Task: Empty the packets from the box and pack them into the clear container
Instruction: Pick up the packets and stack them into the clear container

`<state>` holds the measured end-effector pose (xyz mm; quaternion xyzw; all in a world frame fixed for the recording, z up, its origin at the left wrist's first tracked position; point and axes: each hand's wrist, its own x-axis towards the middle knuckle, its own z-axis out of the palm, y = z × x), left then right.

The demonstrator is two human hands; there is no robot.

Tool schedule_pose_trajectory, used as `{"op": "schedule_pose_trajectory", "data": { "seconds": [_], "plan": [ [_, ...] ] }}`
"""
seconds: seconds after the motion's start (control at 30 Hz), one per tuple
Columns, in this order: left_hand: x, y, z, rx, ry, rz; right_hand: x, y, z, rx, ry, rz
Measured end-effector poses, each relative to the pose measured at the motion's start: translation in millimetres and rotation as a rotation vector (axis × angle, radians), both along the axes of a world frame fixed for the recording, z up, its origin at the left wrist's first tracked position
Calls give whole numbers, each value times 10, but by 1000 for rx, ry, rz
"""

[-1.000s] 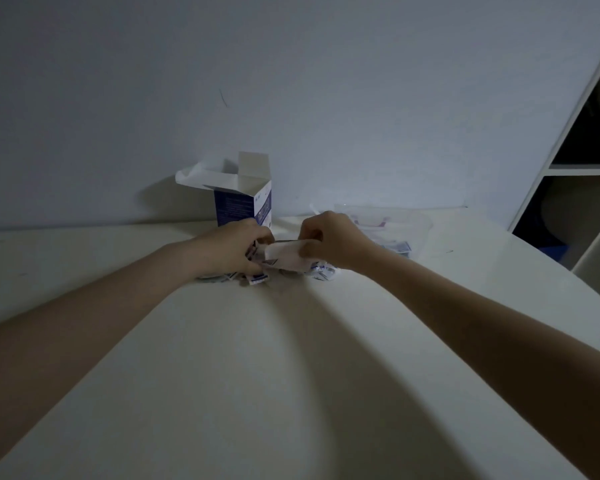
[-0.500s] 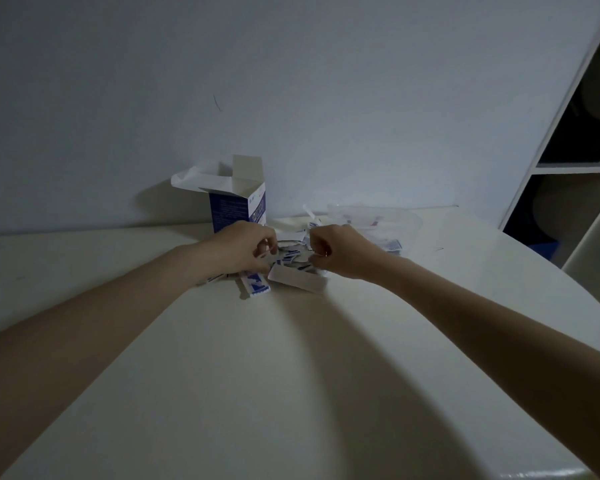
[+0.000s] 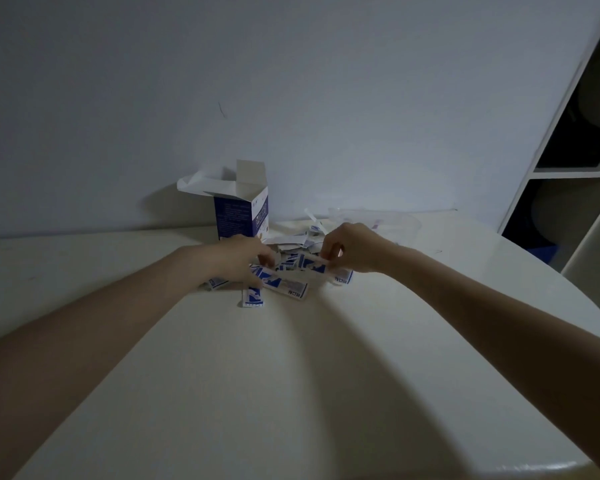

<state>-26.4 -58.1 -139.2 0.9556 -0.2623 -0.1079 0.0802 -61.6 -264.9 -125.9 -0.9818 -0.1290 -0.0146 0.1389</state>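
A blue and white box (image 3: 241,216) stands upright near the wall with its top flaps open. Several small white and blue packets (image 3: 293,280) lie in a heap on the table in front of it. My left hand (image 3: 238,261) rests on the left side of the heap, fingers curled over packets. My right hand (image 3: 352,249) pinches a packet at the right side of the heap. The clear container (image 3: 395,221) sits behind my right hand, partly hidden by it.
The round white table (image 3: 257,393) ends at a curved edge on the right and front. A plain wall stands close behind the box. A white shelf unit (image 3: 575,174) with dark compartments is at the right.
My right hand has lifted slightly and now pinches a packet at the heap's right side. The packets lie more spread out between my hands. The view has shifted a little.
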Motion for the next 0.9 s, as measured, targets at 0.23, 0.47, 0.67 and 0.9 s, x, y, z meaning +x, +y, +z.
{"op": "schedule_pose_trajectory", "data": {
  "seconds": [0.23, 0.47, 0.67, 0.9],
  "plan": [
    [15, -13, -3, -64, -82, -1, -58, 127, 67, 236, 66, 3],
    [-13, -95, 65, -93, -135, 0, -20, 467, -30, 103, 47, 36],
    [15, 10, 135, -241, -69, 37, 39, 431, 28, 264, -84, -37],
    [-8, 122, 153, -158, 148, 50, -10, 280, 77, 159, -191, -50]
  ]
}}
